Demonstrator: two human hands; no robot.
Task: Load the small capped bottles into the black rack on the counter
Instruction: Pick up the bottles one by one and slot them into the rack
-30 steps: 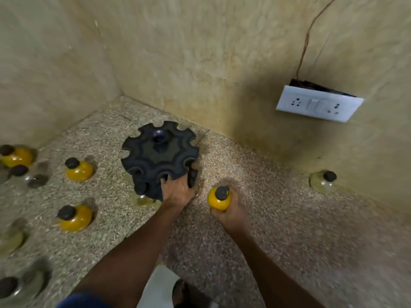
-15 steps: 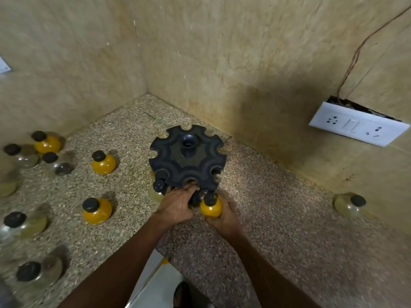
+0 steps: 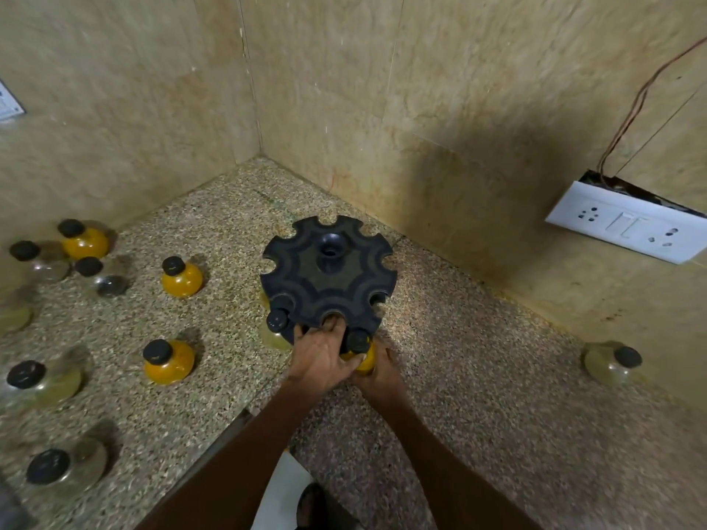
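The round black rack (image 3: 329,277) with notched slots stands on the speckled counter near the corner. My left hand (image 3: 319,357) grips the rack's near rim, fingers hooked into a slot. My right hand (image 3: 377,371) holds a yellow black-capped bottle (image 3: 361,351) pressed against the rack's near-right slot; the left hand partly covers it. A pale capped bottle (image 3: 276,327) hangs in the near-left slot.
Loose capped bottles lie on the counter (image 3: 497,376) at left: yellow ones (image 3: 180,277) (image 3: 168,361) (image 3: 82,241) and several pale ones (image 3: 42,378) (image 3: 63,464). One pale bottle (image 3: 612,363) rests at the right wall under a white socket plate (image 3: 627,227). Tiled walls close the corner.
My right hand brought the yellow bottle from open counter up to the rack's near slot. The left hand stayed on the rack. The camera view shifted left.
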